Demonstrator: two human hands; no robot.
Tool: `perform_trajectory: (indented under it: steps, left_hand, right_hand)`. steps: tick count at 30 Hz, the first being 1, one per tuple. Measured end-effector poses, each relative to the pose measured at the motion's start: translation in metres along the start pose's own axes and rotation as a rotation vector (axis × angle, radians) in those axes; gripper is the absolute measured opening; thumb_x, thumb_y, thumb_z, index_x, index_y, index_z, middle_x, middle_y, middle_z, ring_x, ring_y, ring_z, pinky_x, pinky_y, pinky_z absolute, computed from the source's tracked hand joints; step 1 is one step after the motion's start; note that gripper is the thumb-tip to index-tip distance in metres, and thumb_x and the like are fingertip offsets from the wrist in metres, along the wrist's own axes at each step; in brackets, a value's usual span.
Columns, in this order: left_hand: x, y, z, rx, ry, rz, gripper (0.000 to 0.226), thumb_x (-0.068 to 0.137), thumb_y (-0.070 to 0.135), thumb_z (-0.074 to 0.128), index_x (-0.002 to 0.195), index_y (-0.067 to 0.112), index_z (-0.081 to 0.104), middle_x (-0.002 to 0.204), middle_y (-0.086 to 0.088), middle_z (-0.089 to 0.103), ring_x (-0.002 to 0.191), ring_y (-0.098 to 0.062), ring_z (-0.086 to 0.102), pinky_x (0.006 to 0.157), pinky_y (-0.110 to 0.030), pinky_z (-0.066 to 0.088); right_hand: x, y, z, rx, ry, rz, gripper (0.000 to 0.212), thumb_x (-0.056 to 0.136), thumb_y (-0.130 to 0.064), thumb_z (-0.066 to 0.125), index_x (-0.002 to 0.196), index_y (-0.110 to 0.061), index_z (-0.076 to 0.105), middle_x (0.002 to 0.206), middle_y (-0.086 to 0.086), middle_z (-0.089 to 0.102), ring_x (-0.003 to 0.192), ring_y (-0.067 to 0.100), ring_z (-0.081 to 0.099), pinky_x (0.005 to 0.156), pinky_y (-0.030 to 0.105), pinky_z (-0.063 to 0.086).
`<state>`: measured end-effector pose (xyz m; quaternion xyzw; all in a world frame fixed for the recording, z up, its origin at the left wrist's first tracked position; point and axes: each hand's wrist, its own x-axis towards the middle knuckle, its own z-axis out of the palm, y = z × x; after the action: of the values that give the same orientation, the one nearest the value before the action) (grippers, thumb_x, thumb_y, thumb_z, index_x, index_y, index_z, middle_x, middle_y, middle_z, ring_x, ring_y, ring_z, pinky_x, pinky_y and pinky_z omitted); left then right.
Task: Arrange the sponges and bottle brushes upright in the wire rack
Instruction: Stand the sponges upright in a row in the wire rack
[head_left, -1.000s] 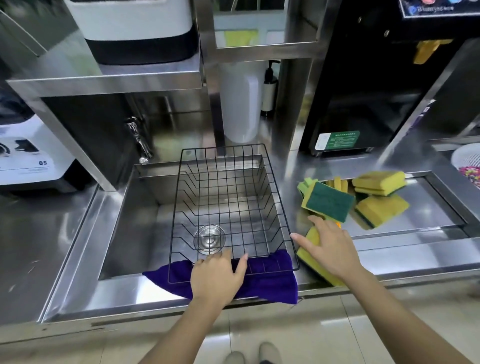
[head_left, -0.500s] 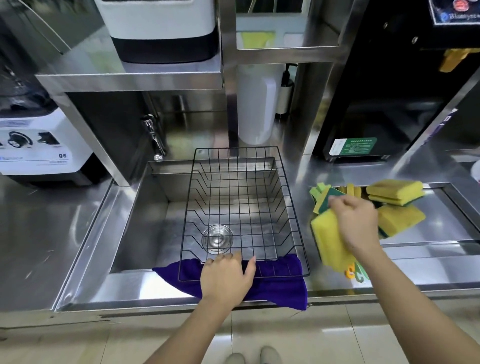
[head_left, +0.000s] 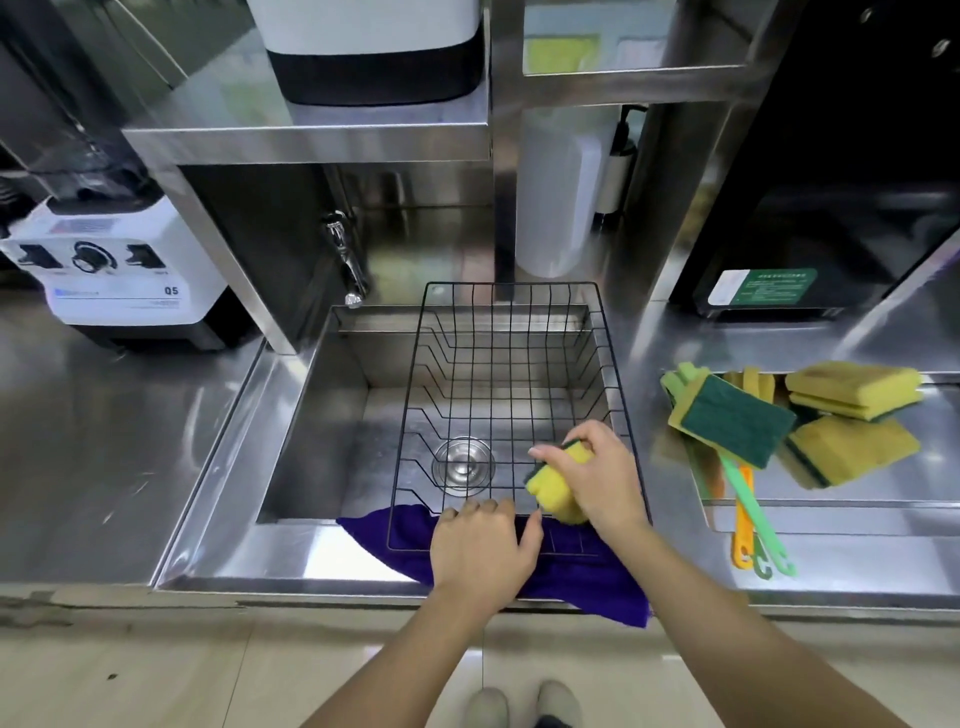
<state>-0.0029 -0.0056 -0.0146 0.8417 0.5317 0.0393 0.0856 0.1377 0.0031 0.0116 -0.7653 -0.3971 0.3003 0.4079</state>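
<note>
Sponge (head_left: 558, 480) gripped by right hand (head_left: 602, 475) over wire rack (head_left: 511, 332); left hand (head_left: 480, 551) flat on rim

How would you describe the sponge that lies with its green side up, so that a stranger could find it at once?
Start at the steel sink with the black wire rack over it, then look right to the pile of sponges on the counter. The sponge is the leftmost of the pile, resting on the brush handles. Only it shows a dark green face; its neighbours show yellow.
</note>
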Motion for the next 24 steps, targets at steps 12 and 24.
perform_trajectory:
  steps: [12, 24]
  left_hand:
    - [0.002, -0.002, 0.007, 0.039, 0.058, -0.013, 0.047, 0.082, 0.045, 0.036, 0.056, 0.014, 0.060, 0.050, -0.003, 0.059, 0.050, -0.025, 0.057, 0.050, -0.033, 0.043]
    - [0.001, -0.004, 0.010, -0.002, 0.158, 0.049, 0.045, 0.083, 0.043, 0.037, 0.056, 0.015, 0.060, 0.051, 0.001, 0.059, 0.048, -0.021, 0.056, 0.049, -0.031, 0.044]
  right_hand:
    - [0.015, -0.027, -0.006, -0.761, -0.397, 0.095, 0.060, 0.086, -0.046, 0.046, 0.132, -0.009, 0.040, 0.138, 0.015, 0.043, 0.124, 0.035, 0.046, 0.096, 0.039, 0.040]
    - [0.036, -0.031, -0.012, 0.152, -0.398, 0.277, 0.038, 0.077, 0.000, 0.060, 0.111, -0.014, 0.048, 0.099, 0.008, 0.056, 0.084, 0.020, 0.055, 0.074, 0.036, 0.049]
